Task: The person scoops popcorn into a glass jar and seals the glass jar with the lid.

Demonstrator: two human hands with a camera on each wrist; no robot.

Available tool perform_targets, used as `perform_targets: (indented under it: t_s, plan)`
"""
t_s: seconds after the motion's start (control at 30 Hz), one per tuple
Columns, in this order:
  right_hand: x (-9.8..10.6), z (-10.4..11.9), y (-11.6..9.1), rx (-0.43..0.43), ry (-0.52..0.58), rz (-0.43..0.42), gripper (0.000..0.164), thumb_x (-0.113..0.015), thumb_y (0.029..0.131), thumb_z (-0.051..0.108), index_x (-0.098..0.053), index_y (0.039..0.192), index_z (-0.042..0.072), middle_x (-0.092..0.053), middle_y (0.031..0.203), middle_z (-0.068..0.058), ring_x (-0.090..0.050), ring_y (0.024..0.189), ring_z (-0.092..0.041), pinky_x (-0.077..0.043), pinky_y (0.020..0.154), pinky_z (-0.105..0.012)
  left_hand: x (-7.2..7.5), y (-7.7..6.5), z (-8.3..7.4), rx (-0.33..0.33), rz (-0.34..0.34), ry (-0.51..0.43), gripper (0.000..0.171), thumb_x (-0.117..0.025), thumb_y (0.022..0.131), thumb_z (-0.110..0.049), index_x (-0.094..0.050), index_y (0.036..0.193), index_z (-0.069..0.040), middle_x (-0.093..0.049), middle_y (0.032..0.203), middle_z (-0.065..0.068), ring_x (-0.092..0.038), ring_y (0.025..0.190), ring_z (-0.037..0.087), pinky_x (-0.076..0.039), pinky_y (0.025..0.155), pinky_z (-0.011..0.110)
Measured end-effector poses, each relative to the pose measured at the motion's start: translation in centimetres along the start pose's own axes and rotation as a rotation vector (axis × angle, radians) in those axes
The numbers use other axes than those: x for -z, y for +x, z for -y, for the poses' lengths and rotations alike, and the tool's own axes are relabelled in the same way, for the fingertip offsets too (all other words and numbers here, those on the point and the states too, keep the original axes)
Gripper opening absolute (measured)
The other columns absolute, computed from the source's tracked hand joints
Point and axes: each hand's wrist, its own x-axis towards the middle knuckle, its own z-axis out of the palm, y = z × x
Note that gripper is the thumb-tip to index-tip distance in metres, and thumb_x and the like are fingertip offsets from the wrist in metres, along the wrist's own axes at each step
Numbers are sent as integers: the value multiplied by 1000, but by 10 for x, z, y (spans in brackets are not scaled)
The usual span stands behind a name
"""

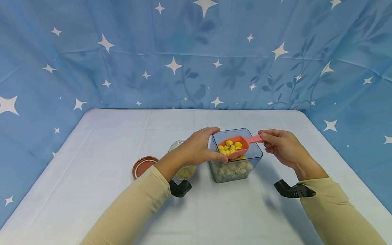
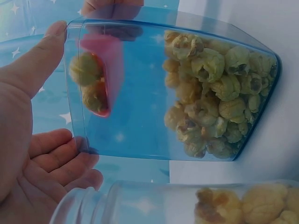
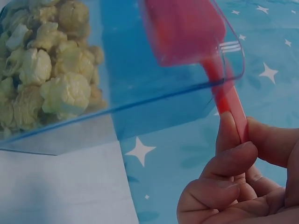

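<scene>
A pink scoop [image 1: 241, 153] filled with yellow popcorn [image 1: 229, 144] sits level in the mouth of a clear blue-tinted square container [image 1: 231, 178]. My right hand [image 1: 283, 146] pinches the scoop's handle between thumb and fingers, just outside the container's right rim. Popcorn [image 2: 224, 79] fills the lower part of the container, seen through its wall. With thumb and fingers spread over the left side of the rim, my left hand [image 1: 199, 146] holds the container upright. Beside it on the left stands a clear jar [image 1: 186, 173] with pale popcorn inside, partly hidden by my left wrist.
A red-brown round lid [image 1: 144, 166] lies on the white-covered table [image 1: 101, 163], left of the jar and partly behind my left forearm. A blue star-patterned curtain [image 1: 196, 81] hangs at the table's back and sides.
</scene>
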Motion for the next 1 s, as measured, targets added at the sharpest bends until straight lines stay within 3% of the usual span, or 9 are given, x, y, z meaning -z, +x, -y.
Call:
perform_targets:
  t_s: [0.17, 0.6, 1.0]
  plan:
    - [3, 1, 1, -11, 48, -40, 13, -64, 100, 20, -77, 97, 20, -62, 85, 1, -50, 73, -14, -45, 64, -21, 0, 0, 1, -6, 5, -8, 95, -84, 80, -45, -36, 156, -15, -35, 159, 4, -31, 145, 23, -32, 115, 46]
    - [8, 3, 2, 3, 145, -51, 14, -64, 100, 18, -78, 98, 16, -63, 84, -1, -51, 72, -14, -46, 64, -22, 1, -2, 2, -29, 4, -16, 97, -83, 80, -47, -33, 157, -16, -33, 160, 4, -30, 146, 23, -32, 114, 46]
    - [-12, 19, 3, 94, 170, -17, 15, -63, 101, 13, -77, 101, 12, -66, 88, -1, -52, 74, -14, -50, 67, -21, 21, -24, 19, -72, -130, -27, 95, -84, 79, -47, -37, 155, -16, -39, 156, 0, -35, 142, 20, -36, 112, 46]
